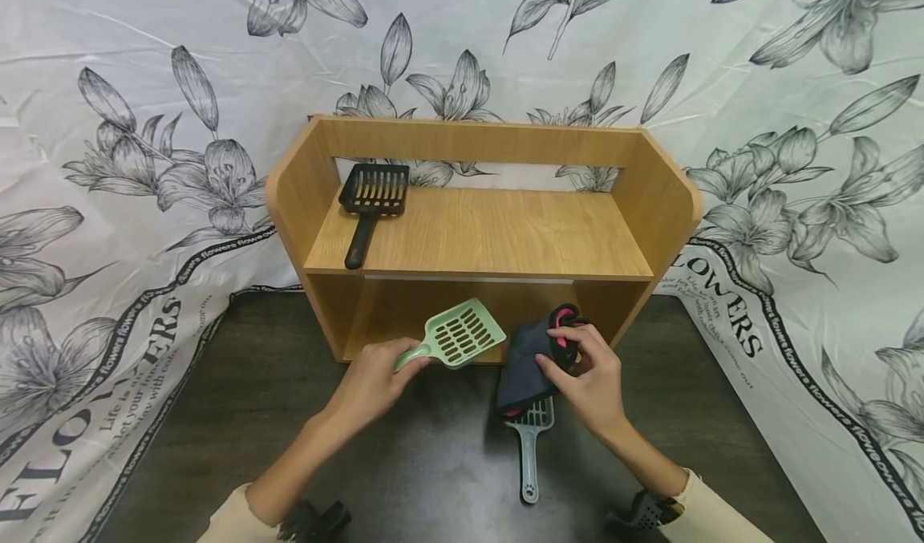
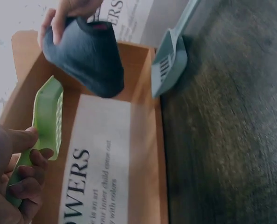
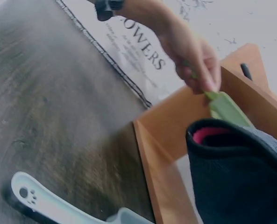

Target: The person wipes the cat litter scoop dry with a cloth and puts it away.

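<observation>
Here's my left hand (image 1: 377, 378), fingers curled snugly round the handle of the green scoop (image 1: 465, 334), up by the wooden shelf's (image 1: 476, 230) lower front edge. It looks light, stiff, maybe slick, so the handle's the place to hold! And my right hand (image 1: 593, 373) pinches the dark cloth pouch (image 1: 525, 362) near its rim, toward that edge's right corner: soft, bendy, probably light, hardly fragile. Under it, the grey scoop (image 1: 529, 455) sits on the counter (image 1: 253, 415), handle toward me.
</observation>
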The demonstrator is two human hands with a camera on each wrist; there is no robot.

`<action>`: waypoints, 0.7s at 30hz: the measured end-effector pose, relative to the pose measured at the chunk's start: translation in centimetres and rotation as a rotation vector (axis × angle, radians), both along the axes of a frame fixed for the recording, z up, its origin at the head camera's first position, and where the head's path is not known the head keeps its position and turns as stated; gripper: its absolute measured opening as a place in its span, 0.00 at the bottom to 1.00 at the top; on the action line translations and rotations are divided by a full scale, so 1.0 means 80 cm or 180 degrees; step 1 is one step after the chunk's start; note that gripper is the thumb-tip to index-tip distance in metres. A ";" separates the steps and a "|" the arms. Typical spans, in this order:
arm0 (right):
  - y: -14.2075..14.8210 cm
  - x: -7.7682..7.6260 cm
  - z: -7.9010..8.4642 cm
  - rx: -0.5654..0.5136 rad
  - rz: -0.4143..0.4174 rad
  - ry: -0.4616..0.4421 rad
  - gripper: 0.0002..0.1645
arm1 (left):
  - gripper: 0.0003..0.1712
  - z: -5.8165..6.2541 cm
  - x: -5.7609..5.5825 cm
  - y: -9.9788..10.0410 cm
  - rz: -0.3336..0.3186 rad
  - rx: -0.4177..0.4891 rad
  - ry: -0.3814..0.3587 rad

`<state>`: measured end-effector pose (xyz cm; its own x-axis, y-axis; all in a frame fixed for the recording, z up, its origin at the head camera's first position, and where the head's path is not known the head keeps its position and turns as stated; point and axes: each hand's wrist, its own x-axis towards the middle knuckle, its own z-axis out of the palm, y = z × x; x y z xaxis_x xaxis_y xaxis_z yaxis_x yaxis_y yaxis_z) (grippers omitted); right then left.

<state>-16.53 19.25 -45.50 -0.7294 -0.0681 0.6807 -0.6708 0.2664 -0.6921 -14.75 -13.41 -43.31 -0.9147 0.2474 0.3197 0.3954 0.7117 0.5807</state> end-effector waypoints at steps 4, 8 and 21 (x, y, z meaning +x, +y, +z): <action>0.012 0.001 0.002 -0.0001 0.0105 -0.0361 0.25 | 0.12 -0.011 -0.009 -0.009 0.0150 0.0103 -0.0111; 0.018 0.003 0.001 -0.0013 0.0176 -0.0549 0.24 | 0.14 -0.024 -0.019 -0.015 0.0287 0.0161 -0.0184; 0.030 0.009 0.009 0.0084 0.0455 -0.0786 0.24 | 0.18 -0.079 -0.052 -0.038 0.0581 0.0460 -0.0506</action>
